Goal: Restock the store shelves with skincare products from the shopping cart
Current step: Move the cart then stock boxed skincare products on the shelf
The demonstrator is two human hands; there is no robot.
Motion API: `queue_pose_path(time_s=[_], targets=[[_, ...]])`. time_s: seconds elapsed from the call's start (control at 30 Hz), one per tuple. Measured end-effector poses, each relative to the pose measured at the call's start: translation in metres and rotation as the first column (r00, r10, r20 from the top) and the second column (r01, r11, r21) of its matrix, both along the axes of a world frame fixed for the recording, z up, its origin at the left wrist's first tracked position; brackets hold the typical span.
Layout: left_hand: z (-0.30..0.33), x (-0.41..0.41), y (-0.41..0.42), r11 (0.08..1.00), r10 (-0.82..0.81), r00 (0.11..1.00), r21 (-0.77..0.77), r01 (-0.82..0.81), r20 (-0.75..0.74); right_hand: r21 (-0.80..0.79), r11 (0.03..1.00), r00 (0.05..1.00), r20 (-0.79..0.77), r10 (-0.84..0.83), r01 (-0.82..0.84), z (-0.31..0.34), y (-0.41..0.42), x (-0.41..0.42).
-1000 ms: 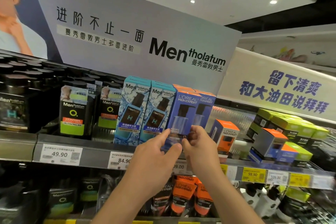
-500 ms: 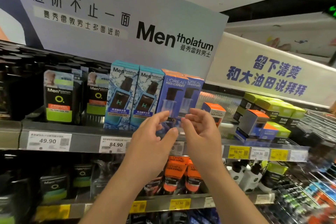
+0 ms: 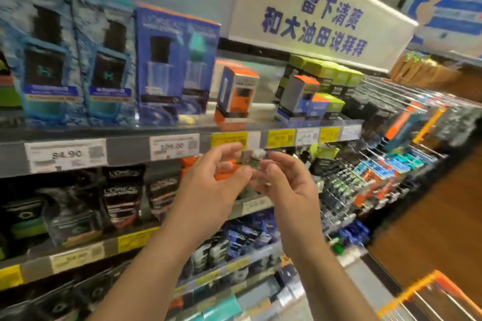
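The tall blue cardboard carton with an orange top and a pump bottle printed on its face (image 3: 159, 65) stands upright on the upper metal shelf (image 3: 130, 133), touching a twin blue carton on its right and a pale blue water-patterned carton (image 3: 109, 60) on its left. By its look it should be light and stiff, though thin card dents under a hard squeeze, so the flat side panels low down seem the best hold, one hand on each side. Its glossy face may be a little slippery.

Both hands hang in front of the shelf below it, well clear of the carton. The left hand (image 3: 214, 180) has its fingers loosely curled and apart, holding nothing. The right hand (image 3: 281, 182) is the same, fingers relaxed and empty; the small blurred shape between the two hands looks like shelf stock behind them, though blur makes that uncertain. An orange-rimmed wire shopping cart (image 3: 430, 297) shows at the near right corner, likely the next stop for more stock.
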State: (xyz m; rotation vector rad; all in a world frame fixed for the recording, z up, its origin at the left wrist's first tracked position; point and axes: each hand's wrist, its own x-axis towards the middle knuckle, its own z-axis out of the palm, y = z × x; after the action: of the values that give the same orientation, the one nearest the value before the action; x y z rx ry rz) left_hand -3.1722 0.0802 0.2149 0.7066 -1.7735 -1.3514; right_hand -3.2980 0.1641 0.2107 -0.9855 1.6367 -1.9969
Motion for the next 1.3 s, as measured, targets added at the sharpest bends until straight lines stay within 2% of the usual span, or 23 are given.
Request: queue_pose_path(time_s=[0.17, 0.33, 0.67, 0.83, 1.0, 1.23, 1.3], targets=[[-0.024, -0.048, 0.030, 0.986, -0.166, 0.984, 0.046, 0.163, 0.068, 0.060, 0.983, 0.980, 0.094, -0.177, 0.172, -0.026, 0.057, -0.035], [-0.055, -0.107, 0.080, 0.937, -0.345, 0.926, 0.112, 0.331, 0.152, 0.123, 0.934, 0.920, 0.170, -0.353, 0.336, -0.055, 0.130, -0.072], [-0.109, -0.208, 0.186, 0.778, -0.623, 0.705, 0.183, 0.601, 0.338, 0.250, 0.791, 0.716, 0.335, -0.612, 0.558, -0.120, 0.273, -0.130], [-0.136, -0.253, 0.225, 0.742, -0.654, 0.623, 0.202, 0.639, 0.429, 0.290, 0.724, 0.597, 0.420, -0.684, 0.626, -0.154, 0.328, -0.152], [-0.161, -0.287, 0.264, 0.678, -0.690, 0.485, 0.245, 0.693, 0.537, 0.356, 0.668, 0.480, 0.487, -0.729, 0.653, -0.192, 0.376, -0.177], [-0.199, -0.338, 0.308, 0.660, -0.679, 0.366, 0.311, 0.684, 0.636, 0.489, 0.612, 0.343, 0.532, -0.774, 0.622, -0.249, 0.423, -0.221], [-0.210, -0.352, 0.317, 0.669, -0.666, 0.357, 0.313, 0.674, 0.655, 0.525, 0.598, 0.323, 0.525, -0.787, 0.605, -0.271, 0.433, -0.235]])
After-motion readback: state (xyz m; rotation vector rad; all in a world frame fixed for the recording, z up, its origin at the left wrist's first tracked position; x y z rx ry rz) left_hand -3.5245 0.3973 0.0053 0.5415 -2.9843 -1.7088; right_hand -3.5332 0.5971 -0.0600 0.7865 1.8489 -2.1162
